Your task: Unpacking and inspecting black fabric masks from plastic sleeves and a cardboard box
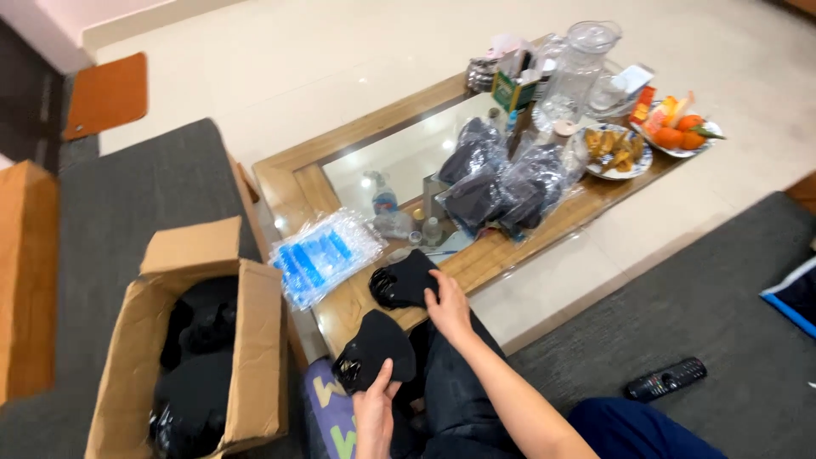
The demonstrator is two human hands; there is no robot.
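Note:
My left hand (374, 412) grips the lower edge of a black fabric piece in clear wrap (374, 350), held above my lap. Fingers of my right hand (448, 304) rest on a second black fabric piece (403, 280) that lies on the near wooden edge of the coffee table (280, 174). Just left of that piece sits a stack of clear packets with blue and white contents (323, 255). An open cardboard box (255, 340) on the grey sofa at my left holds more black wrapped items (200, 374).
Clear bags of dark items (501, 183) lie mid-table. Beyond them are a glass pitcher (582, 68), a plate of snacks (616, 149) and a dish of oranges (680, 132). Small bottles (387, 204) stand on the glass top. A black remote (665, 378) lies on the grey rug.

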